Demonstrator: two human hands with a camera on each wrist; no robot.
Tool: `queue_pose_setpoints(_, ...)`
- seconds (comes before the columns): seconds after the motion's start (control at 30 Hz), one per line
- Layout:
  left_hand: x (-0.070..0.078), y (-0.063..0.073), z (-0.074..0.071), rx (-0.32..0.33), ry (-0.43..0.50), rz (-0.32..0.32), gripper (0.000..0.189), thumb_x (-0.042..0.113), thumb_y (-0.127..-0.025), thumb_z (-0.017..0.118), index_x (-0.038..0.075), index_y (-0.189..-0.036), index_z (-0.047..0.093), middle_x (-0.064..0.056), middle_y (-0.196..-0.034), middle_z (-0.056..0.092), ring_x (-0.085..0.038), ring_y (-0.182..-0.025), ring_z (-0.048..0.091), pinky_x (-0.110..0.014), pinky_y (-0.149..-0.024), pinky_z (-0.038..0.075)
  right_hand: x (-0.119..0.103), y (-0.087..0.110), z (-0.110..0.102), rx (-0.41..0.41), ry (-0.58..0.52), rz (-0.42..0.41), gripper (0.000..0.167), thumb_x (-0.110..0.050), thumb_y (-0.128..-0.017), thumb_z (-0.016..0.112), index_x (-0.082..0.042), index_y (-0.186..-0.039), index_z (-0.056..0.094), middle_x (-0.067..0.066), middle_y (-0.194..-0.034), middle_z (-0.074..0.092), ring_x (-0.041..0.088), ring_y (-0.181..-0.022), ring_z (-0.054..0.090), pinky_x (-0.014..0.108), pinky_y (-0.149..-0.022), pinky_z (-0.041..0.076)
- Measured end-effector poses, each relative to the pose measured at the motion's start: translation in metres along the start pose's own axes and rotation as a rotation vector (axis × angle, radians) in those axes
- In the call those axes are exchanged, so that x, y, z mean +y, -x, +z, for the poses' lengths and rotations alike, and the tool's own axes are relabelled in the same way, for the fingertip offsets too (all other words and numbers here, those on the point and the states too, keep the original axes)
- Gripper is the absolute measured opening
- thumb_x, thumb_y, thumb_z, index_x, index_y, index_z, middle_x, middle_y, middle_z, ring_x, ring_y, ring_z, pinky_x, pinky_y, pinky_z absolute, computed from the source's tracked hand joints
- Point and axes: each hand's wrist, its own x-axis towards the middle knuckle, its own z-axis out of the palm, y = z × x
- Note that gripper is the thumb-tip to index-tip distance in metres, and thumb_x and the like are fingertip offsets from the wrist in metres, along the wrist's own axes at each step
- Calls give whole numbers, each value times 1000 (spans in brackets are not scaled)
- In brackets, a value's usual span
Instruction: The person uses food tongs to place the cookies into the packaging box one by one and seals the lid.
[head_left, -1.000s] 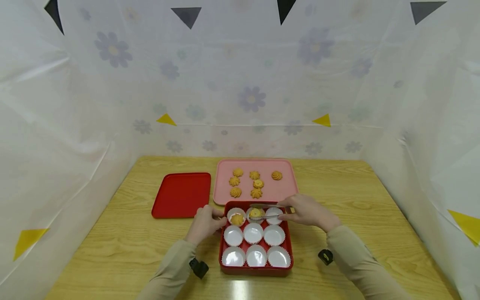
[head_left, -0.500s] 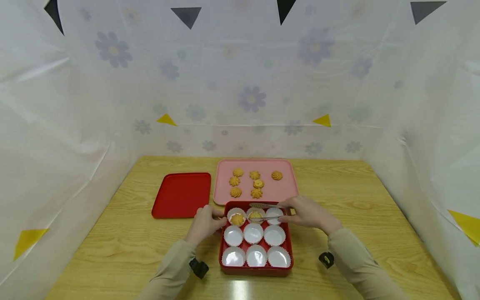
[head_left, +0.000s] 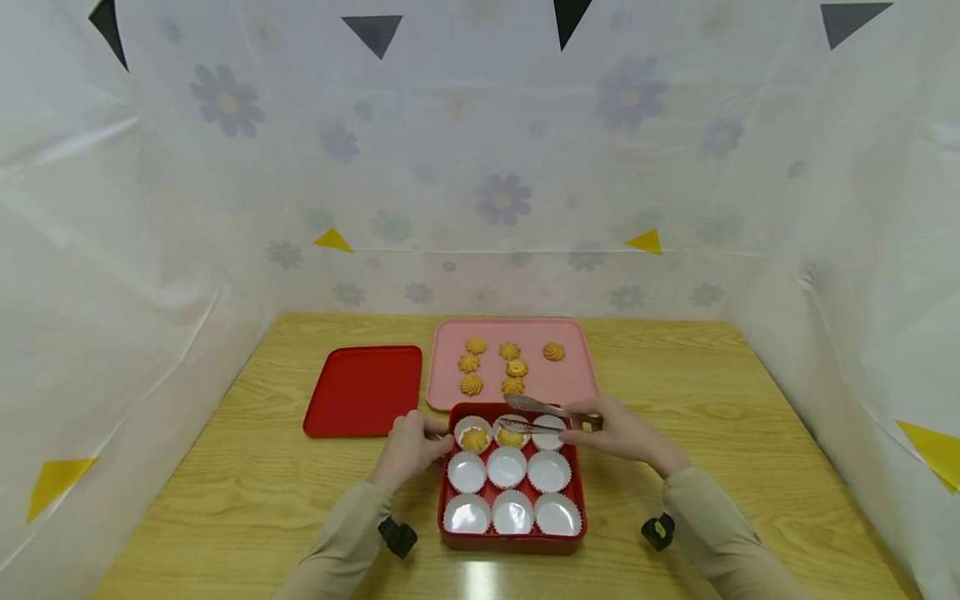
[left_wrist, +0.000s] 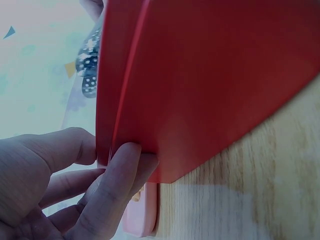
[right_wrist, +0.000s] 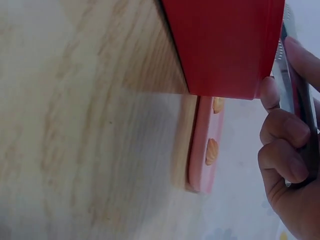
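A red box (head_left: 513, 543) holds white paper cups in rows. Its back-left cup contains a piped cookie (head_left: 474, 439), and another cookie (head_left: 512, 437) lies in the back-middle cup. My left hand (head_left: 411, 448) pinches the box's left wall near the back corner; in the left wrist view its fingertips (left_wrist: 127, 155) press the outer side. With my right hand (head_left: 622, 432) I grip metal tongs (head_left: 542, 406) just above the back row. Their arms are spread, one tip over the middle cup and the other over the back rim. Dark tong handles (right_wrist: 306, 107) show in the right wrist view.
Behind the box a pink tray (head_left: 573, 379) carries several cookies (head_left: 471, 384). A flat red tray or lid (head_left: 365, 390) lies at the left on the wooden table (head_left: 675, 375). White flowered sheeting (head_left: 502, 150) encloses the back and sides.
The tongs have risen and their arms have spread apart, leaving the cookie in the back-middle cup. My right hand shifted slightly right. The left hand and box stayed put.
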Motion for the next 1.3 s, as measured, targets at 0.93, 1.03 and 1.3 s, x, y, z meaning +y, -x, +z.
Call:
queue_pose_setpoints(0.93,-1,0,0,-6,14,-21,14,5,-88,70,1,-97,80,-11,-79,77,-12,-60,67,-24,-54,52,11,4,15,396,-131,241,53,-28,-96,68,4,-137,59,21,-123,70,25,-108,62,22,-83,52)
queue_pose_setpoints(1.03,-1,0,0,-9,17,-21,14,5,-88,70,0,-97,80,-12,-79,77,-12,-60,68,-24,-54,52,10,2,14,430,-119,262,53,-27,-95,69,5,-136,59,19,-107,71,18,-89,60,21,-70,48)
queue_pose_setpoints(1.3,-1,0,1,-9,24,-12,14,5,-88,71,0,-98,80,-13,-80,77,-15,-61,70,-25,-54,53,10,-3,7,461,-83,301,54,-30,-96,68,7,-134,59,13,-85,64,5,-58,41,22,-50,35)
